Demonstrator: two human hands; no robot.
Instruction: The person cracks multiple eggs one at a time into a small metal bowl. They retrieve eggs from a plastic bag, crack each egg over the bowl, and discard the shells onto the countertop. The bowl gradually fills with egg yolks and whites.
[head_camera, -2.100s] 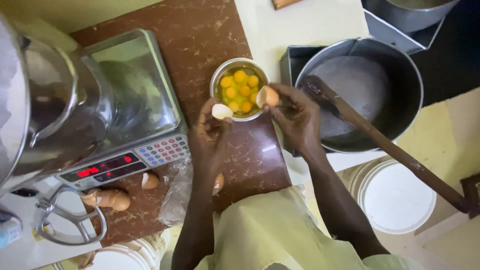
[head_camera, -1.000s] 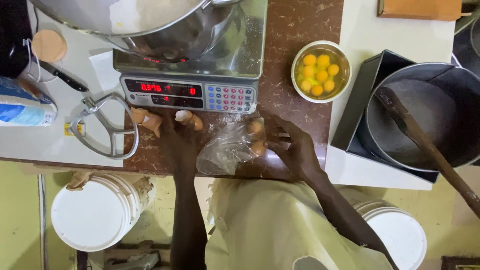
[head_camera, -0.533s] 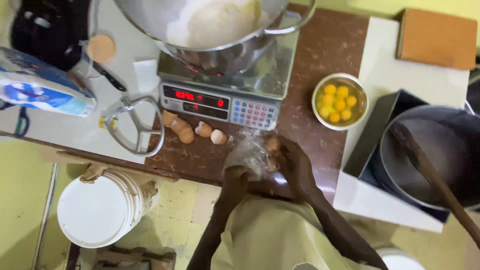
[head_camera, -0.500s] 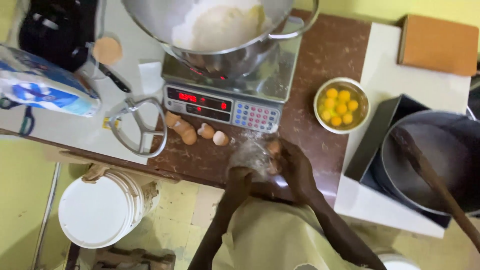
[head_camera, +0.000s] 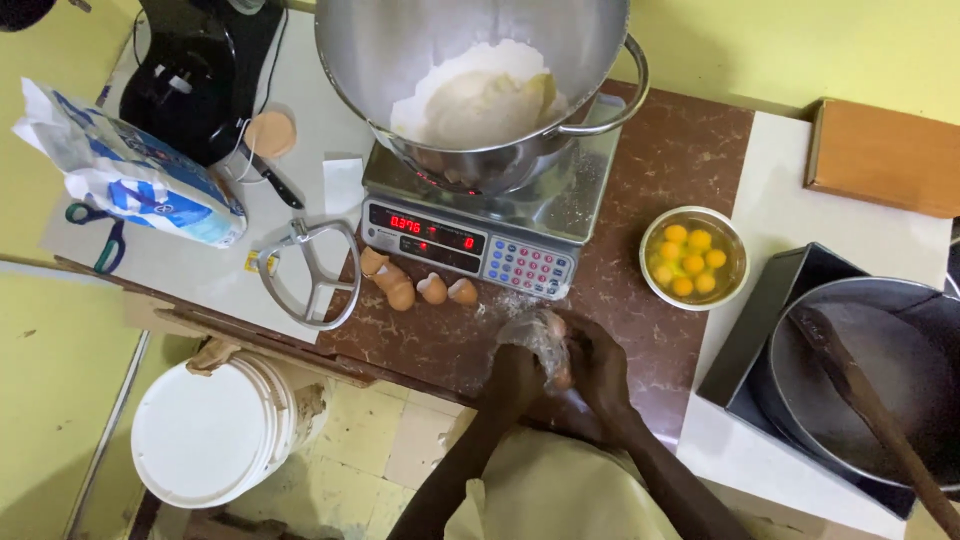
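Observation:
Both hands meet at the front of the brown stone counter around a clear plastic bag of eggs. My left hand grips the bag's near side, and my right hand closes on it from the right. Several empty eggshells lie just left of the bag, in front of a digital scale. A small bowl of cracked egg yolks stands to the right of the scale.
A large steel mixing bowl of flour sits on the scale. A mixer beater, a flour bag and a black mixer base lie at left. A pot with a wooden paddle is right. A white lidded bucket stands on the floor.
Both hands left the yolk bowl and came down to the plastic bag at the counter's front edge, where they now bunch it together. The view has shifted left and back.

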